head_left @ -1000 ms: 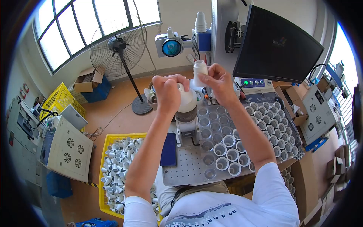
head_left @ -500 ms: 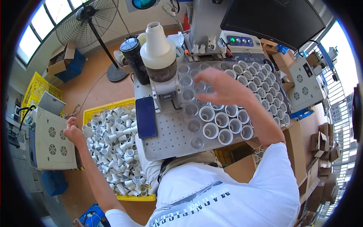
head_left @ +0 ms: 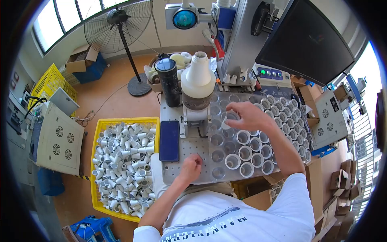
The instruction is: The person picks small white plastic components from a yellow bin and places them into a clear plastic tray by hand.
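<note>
My right hand (head_left: 246,115) is closed around a white plastic cup (head_left: 226,123), held tilted above the clear tray (head_left: 218,156) of round pockets. Open-topped white cups (head_left: 233,161) fill the pockets to the right, while the pockets along the tray's left side hold none. Over the perforated metal plate (head_left: 175,171), my left hand (head_left: 191,167) has its fingers curled in; whatever may be inside them is hidden. A dark phone (head_left: 169,140) lies on the plate just above that hand.
A yellow crate (head_left: 96,187) heaped with white funnel-shaped parts stands at lower left. Behind the plate rise a white cone-topped fixture (head_left: 198,82) and a black cylinder (head_left: 167,84). A monitor (head_left: 308,42) overhangs the back right, and a fan (head_left: 117,18) stands behind.
My left hand has come from beside the yellow crate to over the perforated plate. My right hand has gone from spread fingers to a closed grip on a cup. The view has shifted.
</note>
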Motion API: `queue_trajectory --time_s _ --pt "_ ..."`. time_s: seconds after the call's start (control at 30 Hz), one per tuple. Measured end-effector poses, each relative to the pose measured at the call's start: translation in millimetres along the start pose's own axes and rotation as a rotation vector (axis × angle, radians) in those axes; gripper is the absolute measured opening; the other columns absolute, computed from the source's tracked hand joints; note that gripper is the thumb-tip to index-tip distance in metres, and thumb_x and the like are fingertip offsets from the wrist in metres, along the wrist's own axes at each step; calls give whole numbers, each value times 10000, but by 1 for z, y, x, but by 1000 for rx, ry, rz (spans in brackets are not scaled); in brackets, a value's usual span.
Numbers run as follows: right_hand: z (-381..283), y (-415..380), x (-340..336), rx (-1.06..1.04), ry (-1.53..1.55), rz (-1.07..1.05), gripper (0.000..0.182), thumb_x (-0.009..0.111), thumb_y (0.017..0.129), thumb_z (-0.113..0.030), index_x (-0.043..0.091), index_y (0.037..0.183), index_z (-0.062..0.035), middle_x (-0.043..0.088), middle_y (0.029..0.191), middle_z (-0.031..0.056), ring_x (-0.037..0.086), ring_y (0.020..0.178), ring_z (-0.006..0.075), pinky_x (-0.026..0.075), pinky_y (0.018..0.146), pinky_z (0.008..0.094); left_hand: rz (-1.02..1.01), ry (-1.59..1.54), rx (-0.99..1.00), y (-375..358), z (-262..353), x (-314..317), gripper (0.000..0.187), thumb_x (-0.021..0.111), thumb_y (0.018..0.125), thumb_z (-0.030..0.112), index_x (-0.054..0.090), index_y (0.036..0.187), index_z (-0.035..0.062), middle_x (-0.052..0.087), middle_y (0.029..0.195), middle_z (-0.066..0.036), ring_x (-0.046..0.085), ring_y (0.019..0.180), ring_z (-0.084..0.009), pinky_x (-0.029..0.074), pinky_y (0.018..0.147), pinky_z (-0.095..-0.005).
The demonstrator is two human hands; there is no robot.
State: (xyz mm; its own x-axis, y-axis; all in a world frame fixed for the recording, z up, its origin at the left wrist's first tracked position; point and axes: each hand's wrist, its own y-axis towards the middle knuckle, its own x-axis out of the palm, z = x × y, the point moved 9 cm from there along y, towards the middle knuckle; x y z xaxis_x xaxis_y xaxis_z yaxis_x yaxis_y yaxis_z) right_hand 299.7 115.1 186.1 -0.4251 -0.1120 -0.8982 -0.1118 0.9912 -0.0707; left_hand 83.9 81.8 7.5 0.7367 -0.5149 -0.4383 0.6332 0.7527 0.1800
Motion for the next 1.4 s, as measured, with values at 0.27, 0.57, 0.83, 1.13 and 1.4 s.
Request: queue_trajectory --time_s 0.27,0.57,0.83,1.13,1.4 --pt "92 67 42 43 289 318 543 736 692 -205 475 1135 -31 629 1001 215 647 933 377 505 850 426 3 -67 -42 -5 2 -5 164 476 681 -57 605 774 -18 634 810 -204 620 808 -397 505 739 -420" --pt "93 66 49 21 280 335 535 716 690 -147 443 1137 -39 629 1009 236 642 943 423 510 849 451 -10 -64 -57 -3 0 -3 198 459 665 -39 607 795 -20 629 794 -197 615 764 -376 500 706 -401" --pt "95 67 47 48 282 314 539 727 686 -169 432 1112 -19 632 941 242 648 915 427 508 828 461 12 -95 -85 -1 8 -8 225 435 645 -48 602 795 -26 628 767 -189 613 732 -343 500 700 -363" --pt "91 67 46 12 268 319 522 736 693 -182 428 1081 -20 626 908 237 640 885 426 502 808 453 25 -118 -62 -2 4 -7 237 429 643 -58 606 797 -26 639 782 -186 624 752 -345 512 738 -365" --pt "92 67 47 26 266 305 493 740 692 -188 439 1043 -15 615 867 226 635 862 413 494 778 445 12 -106 -81 -2 4 -7 242 429 644 -53 609 802 -22 641 790 -188 625 758 -357 513 738 -373"
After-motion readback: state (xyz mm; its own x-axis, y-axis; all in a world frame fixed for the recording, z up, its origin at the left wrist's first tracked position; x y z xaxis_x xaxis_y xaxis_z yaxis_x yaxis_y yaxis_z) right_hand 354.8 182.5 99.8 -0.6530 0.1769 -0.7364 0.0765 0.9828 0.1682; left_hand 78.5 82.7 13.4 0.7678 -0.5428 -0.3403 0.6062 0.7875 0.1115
